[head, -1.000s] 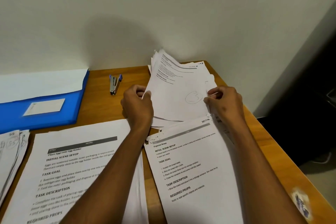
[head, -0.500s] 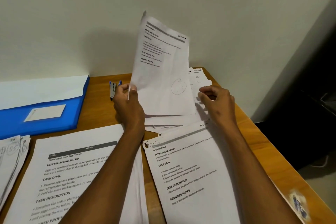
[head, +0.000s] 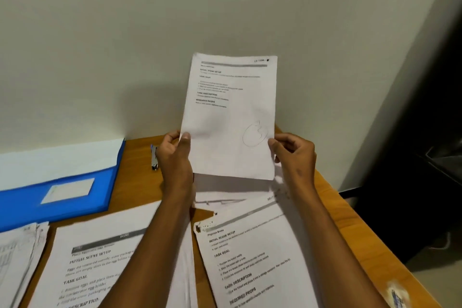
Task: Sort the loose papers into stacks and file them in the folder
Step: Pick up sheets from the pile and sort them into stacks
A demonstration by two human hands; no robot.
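A wooden counter (head: 140,162) runs from 9 o'clock to 5 o'clock, set against a pale wall (head: 175,32). A stapler (head: 153,159) lies on it near centre, partly hidden. A sticker (head: 396,294) sits at the counter's 5 o'clock edge.

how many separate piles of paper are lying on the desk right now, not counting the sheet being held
4: far-left pile, left-centre pile, right pile, and the unsorted heap under the held sheet. The arms may hide more.
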